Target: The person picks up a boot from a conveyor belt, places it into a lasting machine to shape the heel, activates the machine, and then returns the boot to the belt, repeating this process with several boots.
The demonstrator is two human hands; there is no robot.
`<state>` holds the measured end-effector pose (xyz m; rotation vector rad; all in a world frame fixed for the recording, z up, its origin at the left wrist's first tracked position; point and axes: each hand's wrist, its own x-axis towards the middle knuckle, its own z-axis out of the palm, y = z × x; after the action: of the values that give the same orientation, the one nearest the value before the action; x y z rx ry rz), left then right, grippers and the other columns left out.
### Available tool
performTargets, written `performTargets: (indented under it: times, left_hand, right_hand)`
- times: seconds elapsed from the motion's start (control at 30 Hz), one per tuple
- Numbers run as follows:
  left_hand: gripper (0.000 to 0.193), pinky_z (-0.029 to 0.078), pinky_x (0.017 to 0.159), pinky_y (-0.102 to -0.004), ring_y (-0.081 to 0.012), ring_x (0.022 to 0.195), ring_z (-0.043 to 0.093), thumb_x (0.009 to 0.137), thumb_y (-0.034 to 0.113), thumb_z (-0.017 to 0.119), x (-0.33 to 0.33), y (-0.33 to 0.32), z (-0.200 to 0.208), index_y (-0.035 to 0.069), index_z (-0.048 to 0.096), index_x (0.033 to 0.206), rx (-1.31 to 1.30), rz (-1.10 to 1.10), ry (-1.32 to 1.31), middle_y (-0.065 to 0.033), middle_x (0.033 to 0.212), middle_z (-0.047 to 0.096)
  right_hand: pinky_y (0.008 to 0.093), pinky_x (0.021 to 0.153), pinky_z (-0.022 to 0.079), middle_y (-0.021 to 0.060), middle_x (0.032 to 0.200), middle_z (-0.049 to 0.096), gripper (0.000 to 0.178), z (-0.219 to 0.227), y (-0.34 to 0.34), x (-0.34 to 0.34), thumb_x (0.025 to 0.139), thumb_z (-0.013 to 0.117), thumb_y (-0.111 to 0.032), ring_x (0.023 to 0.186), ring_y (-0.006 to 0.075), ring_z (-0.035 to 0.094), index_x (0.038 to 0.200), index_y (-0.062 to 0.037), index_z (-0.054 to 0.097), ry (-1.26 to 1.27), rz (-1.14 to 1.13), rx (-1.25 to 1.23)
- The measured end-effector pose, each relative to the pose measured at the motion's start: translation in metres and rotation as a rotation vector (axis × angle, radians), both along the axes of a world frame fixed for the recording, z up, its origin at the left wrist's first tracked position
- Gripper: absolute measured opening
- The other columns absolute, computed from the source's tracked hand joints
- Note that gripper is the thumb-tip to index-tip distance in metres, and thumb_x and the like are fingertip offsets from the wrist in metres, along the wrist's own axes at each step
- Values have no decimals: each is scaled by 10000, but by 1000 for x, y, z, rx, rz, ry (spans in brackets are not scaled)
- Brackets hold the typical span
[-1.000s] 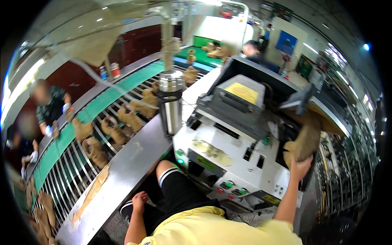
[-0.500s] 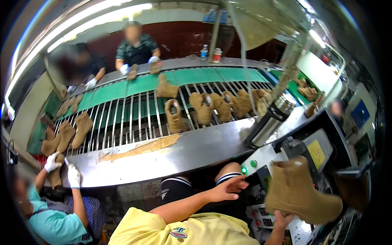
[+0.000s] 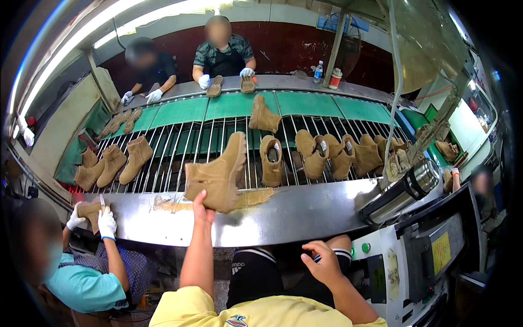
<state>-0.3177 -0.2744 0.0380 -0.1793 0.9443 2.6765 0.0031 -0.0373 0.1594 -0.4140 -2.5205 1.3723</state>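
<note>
A tan ankle boot with a thick ridged sole (image 3: 215,177) is held up over the metal ledge in front of me. My left hand (image 3: 203,211) grips it from below, thumb along its side; the rest of the fingers are hidden behind the boot. The boot is tilted, its sole facing right. My right hand (image 3: 324,262) holds nothing, fingers loosely bent and apart, above my right thigh beside the machine's white panel (image 3: 376,245). Beyond the held boot, another tan boot (image 3: 271,162) stands on the roller rack.
The steel ledge (image 3: 305,210) borders bars carrying several boots and a green belt (image 3: 234,108). A steel flask (image 3: 403,188) leans at the right. At the left, a co-worker in teal (image 3: 90,283) handles a boot. Two people across the belt handle soles.
The boot has passed from my right hand to my left and moved from the machine at right to above the ledge. My emptied right hand has come toward my thigh. The view has turned left.
</note>
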Motion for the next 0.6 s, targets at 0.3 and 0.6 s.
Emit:
performTargets:
  times: [0.3,0.6]
  left_hand:
    - [522,456,869,-344,-248,985,612,678,88,727,-127,89,-53,27,532,1159,-1075,303,416,-117,1084,629]
    - [622,381,973,-417,-350,1160,479,676,132,720,-93,104,-31,15,448,1223,-1319,444,611,-172,1194,521]
  right_hand:
    - [267,646,511,89,756,656,195,-61,38,17,786,671,-92,683,177,648,965,-19,639,-134,-175,-74]
    - [302,597,515,107,726,648,105,-125,81,-27,769,649,-51,618,213,637,872,-28,648,-35,-232,50]
